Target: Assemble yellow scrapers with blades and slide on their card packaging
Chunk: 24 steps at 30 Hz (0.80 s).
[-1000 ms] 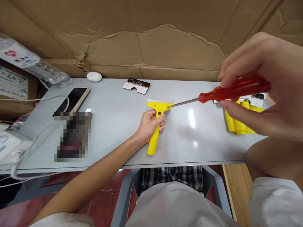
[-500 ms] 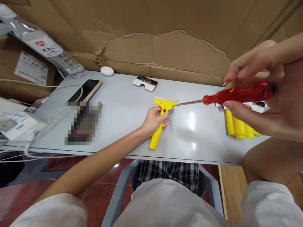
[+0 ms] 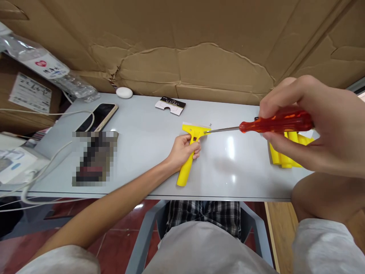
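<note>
My left hand (image 3: 184,151) is wrapped around the neck of a yellow scraper (image 3: 186,169), its wide head facing the back of the table. A thin blade edge shows along that head. In my right hand (image 3: 319,125) is a screwdriver (image 3: 273,122) with a clear red handle, gripped between thumb and fingers. Its metal shaft slants leftward, and the tip meets a screw spot at the right end of the scraper's head. More yellow scrapers (image 3: 281,156) lie behind my right hand, partly hidden by it.
A black-and-white card (image 3: 170,105) and a white egg-shaped object (image 3: 124,92) lie at the back by the cardboard (image 3: 216,72). On the left are a phone (image 3: 102,114), a blurred-out item (image 3: 95,160), white cables, a white box (image 3: 17,163) and a plastic bottle (image 3: 45,62).
My right hand's fingers, looser and more spread before, have closed around the screwdriver handle. The tip stays at the scraper's head. The whole view has shifted slightly.
</note>
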{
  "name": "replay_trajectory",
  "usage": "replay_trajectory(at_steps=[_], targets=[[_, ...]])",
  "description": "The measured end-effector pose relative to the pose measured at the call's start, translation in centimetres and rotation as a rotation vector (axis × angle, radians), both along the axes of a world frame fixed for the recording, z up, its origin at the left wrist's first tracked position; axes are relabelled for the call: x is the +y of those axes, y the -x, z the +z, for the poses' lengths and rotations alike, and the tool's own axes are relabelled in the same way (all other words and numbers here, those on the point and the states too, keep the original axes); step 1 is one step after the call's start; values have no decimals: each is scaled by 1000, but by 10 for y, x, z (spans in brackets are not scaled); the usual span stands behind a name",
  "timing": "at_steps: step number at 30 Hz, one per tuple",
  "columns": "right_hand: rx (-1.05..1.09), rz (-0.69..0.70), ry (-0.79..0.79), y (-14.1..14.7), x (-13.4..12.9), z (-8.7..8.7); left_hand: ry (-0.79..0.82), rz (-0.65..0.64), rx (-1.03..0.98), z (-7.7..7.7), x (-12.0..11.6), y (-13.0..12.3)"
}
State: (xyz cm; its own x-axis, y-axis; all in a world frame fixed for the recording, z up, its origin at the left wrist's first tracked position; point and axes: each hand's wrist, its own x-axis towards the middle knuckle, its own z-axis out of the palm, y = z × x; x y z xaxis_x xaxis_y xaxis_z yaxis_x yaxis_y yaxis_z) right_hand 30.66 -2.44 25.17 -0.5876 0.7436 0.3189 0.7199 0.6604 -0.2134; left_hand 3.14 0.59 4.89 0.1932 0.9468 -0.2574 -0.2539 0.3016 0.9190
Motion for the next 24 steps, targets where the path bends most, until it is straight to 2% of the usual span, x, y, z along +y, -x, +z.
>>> replay_trajectory(at_steps=[7,14,17,21,24], targets=[[-53,79,-58,9,3,2,25,5,29,6,-1,0],[-58,-35,34,0,-4,1,14,18,35,3,-1,0],[-81,-78,-4,1,-5,3,17,18,36,3,-2,0],[-90,-32,-96,7,-2,3,19,20,31,4,-2,-1],[-122,-83,-111,6,1,1,21,30,30,3,-2,-1]])
